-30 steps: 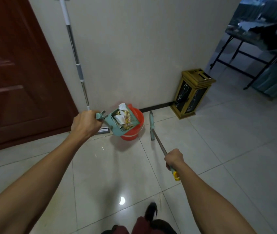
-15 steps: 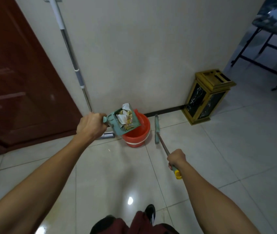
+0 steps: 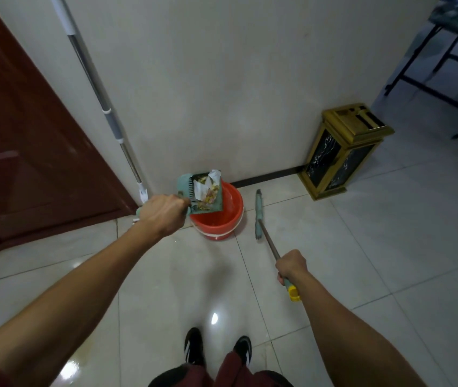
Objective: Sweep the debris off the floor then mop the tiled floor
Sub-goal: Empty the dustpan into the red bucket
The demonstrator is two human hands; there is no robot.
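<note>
My left hand (image 3: 163,214) grips the handle of a teal dustpan (image 3: 186,185), which is tipped over the left rim of an orange bucket (image 3: 223,219) by the wall. Paper scraps and yellowish debris (image 3: 207,188) lie in the pan. My right hand (image 3: 290,266) is closed around the handle of a broom (image 3: 267,239). The broom's teal head (image 3: 258,215) rests on the tiled floor (image 3: 362,247) just right of the bucket. A mop with a long metal pole (image 3: 107,113) leans against the wall left of the bucket; its head is hidden behind my left hand.
A dark red door (image 3: 21,141) fills the left side. A gold and black bin (image 3: 339,152) stands against the wall to the right. Black folding table legs (image 3: 431,65) stand at the far right. My two shoes (image 3: 216,347) are at the bottom.
I have stepped closer to the bucket. The dustpan has tilted more steeply over the bucket's rim. The broom stays beside the bucket.
</note>
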